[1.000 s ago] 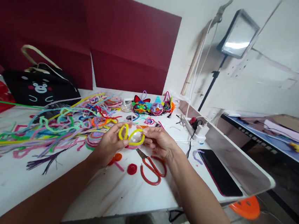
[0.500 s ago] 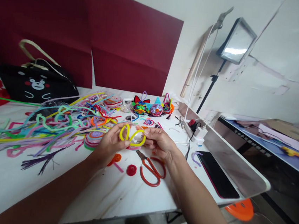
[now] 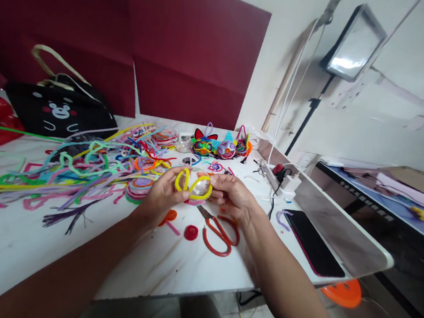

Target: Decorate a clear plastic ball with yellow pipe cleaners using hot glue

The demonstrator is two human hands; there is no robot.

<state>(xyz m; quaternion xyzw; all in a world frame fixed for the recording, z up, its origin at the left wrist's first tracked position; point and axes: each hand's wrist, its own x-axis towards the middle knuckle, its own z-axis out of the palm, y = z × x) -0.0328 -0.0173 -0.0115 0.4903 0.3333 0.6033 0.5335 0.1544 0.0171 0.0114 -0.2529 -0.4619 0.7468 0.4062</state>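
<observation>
Both hands are raised just above the table (image 3: 171, 270), working one yellow stem (image 3: 190, 185) bent into a figure-eight. The left hand (image 3: 161, 194) pinches the left loop between thumb and forefinger. The right hand (image 3: 233, 197) closes its fingertips on the right loop, where a clear disc (image 3: 202, 188) seems to sit inside the ring, though glare makes its edge hard to read. Both grips are narrow pinches on the stem, and no fingers are spread wide.

The step in hand looks like shaping: the stem is being curved around the disc while the crossing in the middle is kept from slipping. By my judgement, the next move calls for the left pinch to stay firm at the crossing while the right fingertips press the wire snug to the disc's rim. It wants small turns rather than a hard pull, since the loop would open easily.

Just below the hands lie red scissors (image 3: 220, 232), a red button (image 3: 191, 232) and an orange one (image 3: 169, 216). A heap of coloured stems (image 3: 94, 167) spreads to the left, touching a stack of coiled rounds (image 3: 139, 188). Three finished figures (image 3: 220, 147) stand at the far edge. A phone (image 3: 311, 241) lies to the right, well apart from the hands, and a black bag (image 3: 61, 112) rests at the back left.
</observation>
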